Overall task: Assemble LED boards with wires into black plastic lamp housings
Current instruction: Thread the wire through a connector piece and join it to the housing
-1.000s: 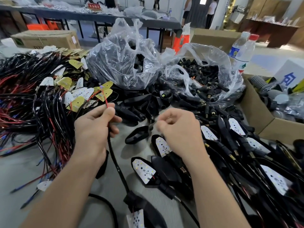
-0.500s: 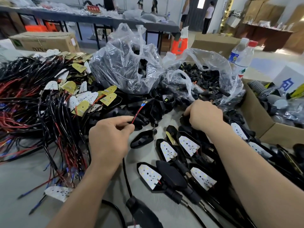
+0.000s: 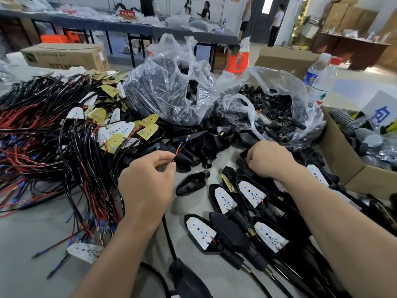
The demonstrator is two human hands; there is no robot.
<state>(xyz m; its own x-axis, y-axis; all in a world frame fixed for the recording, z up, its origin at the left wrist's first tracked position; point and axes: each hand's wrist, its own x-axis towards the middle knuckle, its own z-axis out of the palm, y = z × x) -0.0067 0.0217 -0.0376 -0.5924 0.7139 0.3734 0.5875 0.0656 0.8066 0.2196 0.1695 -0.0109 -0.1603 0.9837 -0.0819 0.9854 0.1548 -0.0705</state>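
Red wire [image 3: 176, 153] pinched beside empty black housing [image 3: 191, 182].
Left hand [image 3: 148, 186], just left of the housing, pinches the wire between thumb and forefinger; right hand [image 3: 268, 158], beyond-right of the housing, curls into black connectors [image 3: 240, 162], apparently gripping one.

A long grey table [image 3: 171, 32] spans the back; a dark door [image 3: 261, 20] and stacked cardboard boxes [image 3: 343, 16] stand right.
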